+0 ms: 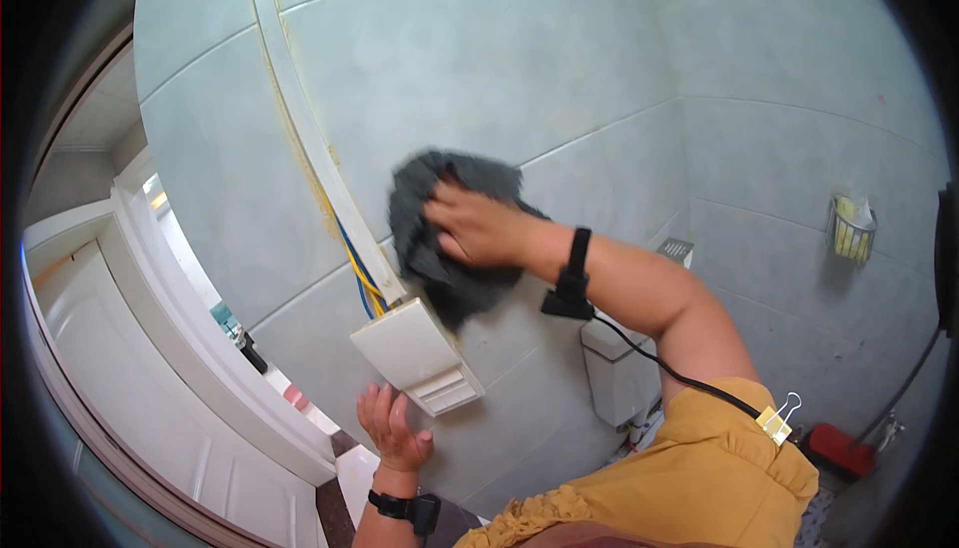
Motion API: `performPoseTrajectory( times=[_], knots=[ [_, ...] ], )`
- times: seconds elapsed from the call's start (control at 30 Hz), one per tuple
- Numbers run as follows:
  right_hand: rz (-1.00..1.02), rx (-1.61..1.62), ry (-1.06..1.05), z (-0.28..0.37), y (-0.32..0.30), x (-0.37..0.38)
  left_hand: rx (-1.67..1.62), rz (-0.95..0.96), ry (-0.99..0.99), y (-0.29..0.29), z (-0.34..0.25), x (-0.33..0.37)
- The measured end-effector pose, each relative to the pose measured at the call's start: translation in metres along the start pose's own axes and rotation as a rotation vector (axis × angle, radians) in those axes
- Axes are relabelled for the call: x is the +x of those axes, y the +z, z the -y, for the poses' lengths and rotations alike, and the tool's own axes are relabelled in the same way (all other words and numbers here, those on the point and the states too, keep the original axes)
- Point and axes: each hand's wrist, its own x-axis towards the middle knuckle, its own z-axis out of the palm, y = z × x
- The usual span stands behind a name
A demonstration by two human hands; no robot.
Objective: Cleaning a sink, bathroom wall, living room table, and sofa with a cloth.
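My right hand (pixel 479 225) presses a dark grey cloth (pixel 440 283) flat against the pale tiled wall (pixel 479 58), its fingers bent into the fabric. Just left of the cloth, a white cable trunking (pixel 310 138) runs down the wall, with blue and yellow wires (pixel 366 278) showing at its lower end. Below it is a white switch box (pixel 410 343) with several rockers. My left hand (pixel 393 426) is raised beside the box's lower left edge, fingers apart and holding nothing; whether it touches the wall I cannot tell.
At the left are a white door (pixel 150 368) and its frame. A white toilet cistern (pixel 614 373) stands beyond my right arm. On the right wall hangs a wire basket (pixel 851 231) with a yellow package. A red object (pixel 839 448) lies low at the right. A black cable (pixel 649 356) runs along my right arm.
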Motion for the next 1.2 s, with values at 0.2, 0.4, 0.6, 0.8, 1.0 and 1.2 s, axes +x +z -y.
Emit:
performPoseTrajectory(
  times=[0.2,0.4,0.6,0.8,1.0,1.2],
  knots=[
    [-0.513,-0.620,-0.213,-0.073,-0.089,0.138,0.017,0.027,-0.018,-0.007,-0.001,-0.004],
    [-0.946,-0.605,0.471,-0.245,-0.158,0.064,0.009,0.007,0.000,0.004,-0.002,-0.005],
    [-0.491,-0.595,0.868,-0.237,-0.071,-0.060,0.088,0.049,0.000,-0.002,0.005,-0.007],
    [-0.573,-0.464,0.129,-0.067,-0.002,-0.048,0.080,0.072,0.007,-0.001,0.005,-0.005],
    [-0.578,-0.351,0.042,-0.102,-0.064,0.059,0.018,0.024,-0.015,-0.006,0.003,-0.010],
    [-0.641,-0.870,0.442,-0.248,-0.191,0.064,-0.044,-0.006,0.022,0.006,0.002,-0.008]
  ],
)
